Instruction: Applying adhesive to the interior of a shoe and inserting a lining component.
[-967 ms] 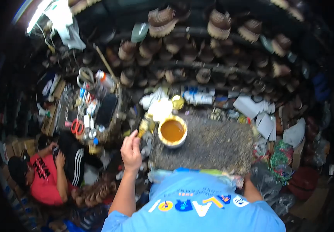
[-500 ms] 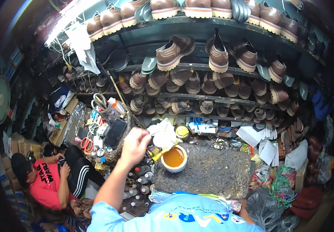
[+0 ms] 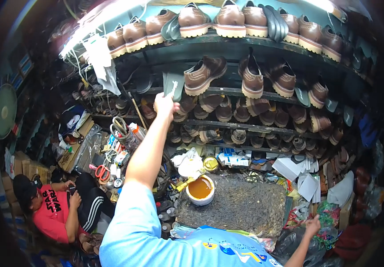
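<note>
My left arm stretches up to the shoe shelf, and my left hand (image 3: 166,105) is closed around the lower end of a dark green insole (image 3: 174,83). At least two such insoles seem stacked there. A brown leather shoe (image 3: 205,75) with a pale sole stands just right of them. My right hand (image 3: 311,226) is low on the right, seemingly with nothing in it, fingers partly apart, near green netting (image 3: 329,224). Between my arms, a white tub of amber liquid (image 3: 200,188) sits on a dark, rough work slab (image 3: 241,204).
Shelves (image 3: 227,39) packed with brown shoes span the far side. Left of my arm are red-handled scissors (image 3: 102,172) among clutter. A seated person in a red shirt (image 3: 52,209) holds a small device. Bottles (image 3: 165,217), a yellow-lidded jar (image 3: 210,164) and white sheets (image 3: 307,181) surround the slab.
My left hand has moved up and away from above the clutter to the insoles and closed on them. My right hand has come into view on the right. The view has tilted upward slightly.
</note>
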Demonstrator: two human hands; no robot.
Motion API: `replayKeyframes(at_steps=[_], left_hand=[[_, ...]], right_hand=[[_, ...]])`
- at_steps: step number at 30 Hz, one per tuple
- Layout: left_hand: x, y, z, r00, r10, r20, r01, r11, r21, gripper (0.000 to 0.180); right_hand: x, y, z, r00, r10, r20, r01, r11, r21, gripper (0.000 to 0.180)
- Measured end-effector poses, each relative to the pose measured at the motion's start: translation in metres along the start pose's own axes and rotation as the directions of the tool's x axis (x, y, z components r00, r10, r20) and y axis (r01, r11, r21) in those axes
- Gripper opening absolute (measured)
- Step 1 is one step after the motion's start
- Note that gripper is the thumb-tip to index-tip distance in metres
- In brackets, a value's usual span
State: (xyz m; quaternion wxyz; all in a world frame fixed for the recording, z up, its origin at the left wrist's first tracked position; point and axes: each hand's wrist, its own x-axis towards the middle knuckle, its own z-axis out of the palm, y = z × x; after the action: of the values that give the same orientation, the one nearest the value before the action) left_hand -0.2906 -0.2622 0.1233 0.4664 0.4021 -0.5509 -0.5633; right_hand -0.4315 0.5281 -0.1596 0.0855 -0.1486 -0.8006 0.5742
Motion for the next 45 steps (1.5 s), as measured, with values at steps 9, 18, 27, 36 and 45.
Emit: replayKeyframes(at_steps=[9, 18, 27, 36, 45], left_hand=[[-0.25, -0.028, -0.045, 0.958, 0.032, 0.286, 0.016, 0.987, -0.162, 0.036], [-0.241, -0.013, -0.002, 0.353, 0.528, 0.773, -0.824, 0.567, -0.011, 0.04], [0.013, 0.102, 0.058, 0.353, 0.198, 0.915, -0.811, -0.423, 0.404, 0.081], [-0.226, 0.137, 0.032, -0.307, 0.253, 0.917, -0.941, 0.062, -0.332, 0.052], [-0.382, -0.029, -0.006, -0.399, 0.143, 0.906, -0.794, 0.439, -0.42, 0.039]], right_hand=[[-0.116, -0.193, 0.113, 0.858, -0.328, 0.396, 0.259, 0.941, 0.219, 0.034], [-0.177, -0.241, 0.148, 0.601, -0.28, 0.749, -0.125, 0.892, 0.434, 0.047], [-0.172, -0.202, 0.065, 0.711, -0.149, 0.687, 0.57, 0.693, -0.44, 0.047], [-0.134, -0.204, 0.036, 0.867, -0.312, 0.388, 0.379, 0.919, -0.109, 0.013], [-0.17, -0.288, 0.136, 0.181, -0.699, 0.692, 0.689, 0.592, 0.418, 0.053]])
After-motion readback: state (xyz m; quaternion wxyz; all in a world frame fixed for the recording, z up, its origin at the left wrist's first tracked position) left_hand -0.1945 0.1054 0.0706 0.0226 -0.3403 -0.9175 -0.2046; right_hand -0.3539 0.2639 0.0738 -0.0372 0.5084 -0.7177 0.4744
